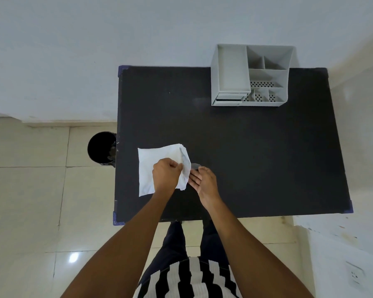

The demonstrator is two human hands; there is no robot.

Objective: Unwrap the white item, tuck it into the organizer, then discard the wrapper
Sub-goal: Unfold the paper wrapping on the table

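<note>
A white paper wrapper (153,162) lies spread open on the black table (256,147), near its left front part. My left hand (166,176) rests on the wrapper and pinches its raised right flap. My right hand (202,181) sits just right of that flap, fingers stretched along the table and touching the sheet's edge. A small grey thing (196,165) peeks out above my right fingers; what it is I cannot tell. The grey-white organizer (251,75), with several open compartments and a small drawer, stands at the table's far edge.
A black round bin (101,148) stands on the tiled floor against the table's left edge. A white wall runs behind the table. My legs and striped shirt fill the bottom of the view.
</note>
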